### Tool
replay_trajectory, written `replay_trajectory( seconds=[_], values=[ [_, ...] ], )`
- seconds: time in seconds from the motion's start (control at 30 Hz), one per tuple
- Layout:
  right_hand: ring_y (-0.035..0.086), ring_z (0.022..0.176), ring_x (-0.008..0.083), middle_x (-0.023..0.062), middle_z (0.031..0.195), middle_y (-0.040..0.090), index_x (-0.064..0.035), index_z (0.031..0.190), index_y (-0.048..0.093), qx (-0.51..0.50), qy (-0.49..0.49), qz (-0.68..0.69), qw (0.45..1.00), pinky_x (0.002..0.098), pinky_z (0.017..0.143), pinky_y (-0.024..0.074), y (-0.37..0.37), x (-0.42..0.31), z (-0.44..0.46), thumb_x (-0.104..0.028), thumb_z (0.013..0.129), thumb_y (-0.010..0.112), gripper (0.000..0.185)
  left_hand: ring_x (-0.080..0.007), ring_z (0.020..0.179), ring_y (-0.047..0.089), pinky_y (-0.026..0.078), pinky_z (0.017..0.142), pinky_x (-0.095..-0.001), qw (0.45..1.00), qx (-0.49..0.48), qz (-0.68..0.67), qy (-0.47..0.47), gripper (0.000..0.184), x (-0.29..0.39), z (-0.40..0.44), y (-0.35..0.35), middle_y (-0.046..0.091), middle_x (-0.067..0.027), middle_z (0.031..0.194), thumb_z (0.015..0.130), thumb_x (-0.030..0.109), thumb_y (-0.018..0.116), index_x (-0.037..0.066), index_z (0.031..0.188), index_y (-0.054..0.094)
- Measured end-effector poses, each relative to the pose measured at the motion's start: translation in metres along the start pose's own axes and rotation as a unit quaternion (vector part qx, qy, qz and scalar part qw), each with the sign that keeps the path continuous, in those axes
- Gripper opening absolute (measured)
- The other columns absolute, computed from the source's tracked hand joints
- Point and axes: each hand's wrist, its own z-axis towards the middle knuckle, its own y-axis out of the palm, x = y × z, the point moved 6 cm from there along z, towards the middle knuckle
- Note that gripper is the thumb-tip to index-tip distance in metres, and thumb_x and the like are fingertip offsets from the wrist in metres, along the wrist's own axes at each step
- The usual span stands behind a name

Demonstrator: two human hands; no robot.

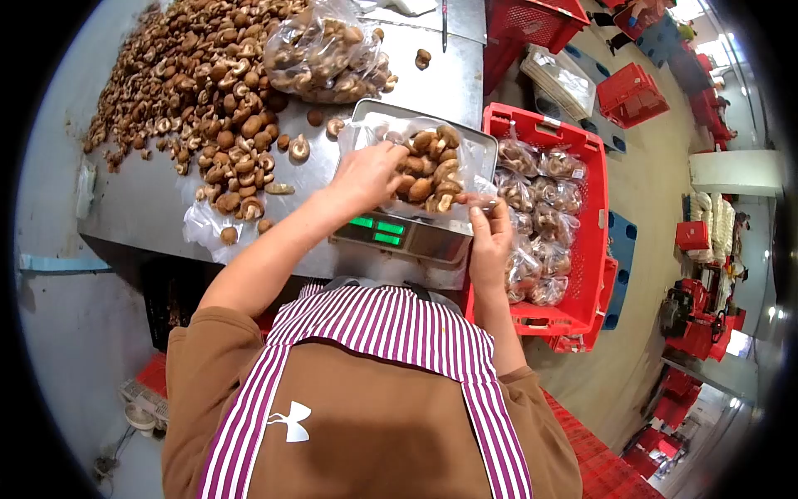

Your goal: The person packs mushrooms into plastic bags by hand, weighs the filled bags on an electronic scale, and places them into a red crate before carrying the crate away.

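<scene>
A clear plastic bag [370, 133] lies spread on the tray of a weighing scale [432, 239], with several brown shiitake mushrooms [432, 166] on it. My left hand [371, 173] is over the bag's left side, fingers curled down by the mushrooms; what they grip is hidden. At the right edge of the tray, my right hand [490, 237] is closed with thumb and fingers on the rim of the bag. Green digits glow on the scale's display [386, 229], just below the bag.
A large heap of loose shiitake [191, 75] covers the metal table's left. Behind the scale sits a filled bag of mushrooms [328, 58]. To the right, a red crate [594, 216] holds several packed bags [553, 224]. More red crates [632, 96] stand beyond on the floor.
</scene>
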Motion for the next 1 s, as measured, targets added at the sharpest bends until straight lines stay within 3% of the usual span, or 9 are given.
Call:
replay_trajectory(
  seconds=[0.1, 0.17, 0.3, 0.37, 0.43, 0.6, 0.77, 0.83, 1.0],
  values=[
    [0.06, 0.101, 0.0153, 0.0093, 0.104, 0.067, -0.003, 0.103, 0.06, 0.017, 0.014, -0.014, 1.0, 0.0306, 0.094, 0.0439, 0.002, -0.002, 0.0, -0.006, 0.097, 0.051, 0.011, -0.0314, 0.101, 0.058, 0.05, 0.084, -0.0432, 0.99, 0.076, 0.028, 0.114, 0.051, 0.023, 0.006, 0.005, 0.06, -0.0121, 0.107, 0.075, 0.02, 0.075, 0.007, 0.121, 0.058],
    [0.06, 0.099, 0.0148, 0.0087, 0.104, 0.067, -0.003, 0.101, 0.061, 0.029, 0.015, 0.002, 0.999, 0.0299, 0.093, 0.044, 0.001, -0.002, 0.0, -0.005, 0.096, 0.051, 0.011, -0.0308, 0.11, 0.055, 0.049, 0.086, -0.0448, 0.991, 0.028, 0.04, 0.123, 0.073, 0.028, 0.012, 0.024, 0.056, -0.0109, 0.121, 0.069, 0.027, 0.079, 0.009, 0.134, 0.051],
    [0.061, 0.096, 0.0137, 0.007, 0.103, 0.068, -0.003, 0.102, 0.061, 0.017, 0.0, -0.001, 1.0, 0.029, 0.09, 0.0461, 0.003, -0.001, 0.0, -0.005, 0.096, 0.053, 0.011, -0.0318, 0.115, 0.054, 0.045, 0.087, -0.0465, 0.985, 0.006, 0.096, 0.142, 0.088, 0.049, 0.014, 0.039, 0.054, -0.017, 0.129, 0.066, 0.035, 0.08, 0.011, 0.142, 0.044],
    [0.06, 0.091, 0.0128, 0.007, 0.099, 0.066, -0.0005, 0.102, 0.061, 0.025, 0.007, -0.029, 0.999, 0.029, 0.086, 0.0484, 0.005, -0.009, -0.002, -0.006, 0.095, 0.053, 0.012, -0.0338, 0.118, 0.052, 0.043, 0.093, -0.0489, 0.987, -0.051, 0.085, 0.129, 0.087, 0.06, 0.018, 0.042, 0.052, -0.0175, 0.129, 0.065, 0.036, 0.082, 0.008, 0.14, 0.046],
    [0.06, 0.09, 0.0135, 0.0066, 0.095, 0.064, -0.0002, 0.099, 0.061, 0.036, -0.042, -0.084, 0.995, 0.0288, 0.084, 0.0486, 0.004, -0.014, -0.002, -0.007, 0.094, 0.054, 0.011, -0.0338, 0.112, 0.054, 0.044, 0.091, -0.0475, 0.971, 0.032, 0.118, 0.203, 0.08, 0.059, 0.02, 0.05, 0.053, -0.0169, 0.125, 0.066, 0.033, 0.081, 0.008, 0.135, 0.05],
    [0.06, 0.088, 0.0097, 0.0038, 0.093, 0.064, -0.0001, 0.101, 0.06, 0.049, 0.004, 0.016, 0.999, 0.0261, 0.079, 0.0484, -0.006, 0.011, -0.002, -0.005, 0.095, 0.056, 0.009, -0.0321, 0.101, 0.057, 0.046, 0.084, -0.0431, 0.978, -0.035, 0.055, 0.199, 0.066, 0.054, 0.022, 0.048, 0.056, -0.0156, 0.117, 0.07, 0.028, 0.077, 0.006, 0.129, 0.054],
    [0.06, 0.085, 0.008, 0.003, 0.093, 0.064, -0.0001, 0.103, 0.058, 0.045, 0.014, 0.022, 0.999, 0.0248, 0.075, 0.0481, -0.011, 0.021, -0.004, -0.006, 0.095, 0.057, 0.01, -0.0319, 0.1, 0.055, 0.044, 0.082, -0.0433, 0.979, 0.075, -0.021, 0.188, 0.055, 0.04, 0.016, 0.047, 0.058, -0.0138, 0.106, 0.072, 0.024, 0.071, 0.006, 0.123, 0.058],
    [0.061, 0.091, 0.0092, 0.0042, 0.1, 0.067, 0.0001, 0.104, 0.061, 0.044, 0.031, 0.044, 0.998, 0.0257, 0.085, 0.0477, -0.01, 0.024, -0.004, -0.006, 0.096, 0.055, 0.012, -0.0322, 0.103, 0.055, 0.044, 0.084, -0.043, 0.97, 0.095, 0.0, 0.224, 0.057, 0.054, 0.013, 0.045, 0.057, -0.0162, 0.122, 0.072, 0.025, 0.071, 0.006, 0.124, 0.058],
    [0.061, 0.092, 0.0097, 0.0044, 0.099, 0.066, 0.0, 0.104, 0.059, 0.012, 0.042, 0.041, 0.998, 0.0263, 0.086, 0.0481, 0.002, 0.018, -0.003, -0.006, 0.097, 0.054, 0.01, -0.0322, 0.101, 0.058, 0.046, 0.083, -0.0424, 0.968, 0.063, 0.05, 0.237, 0.048, 0.056, 0.023, 0.052, 0.054, -0.0187, 0.132, 0.07, 0.024, 0.074, 0.006, 0.113, 0.062]
  ],
)
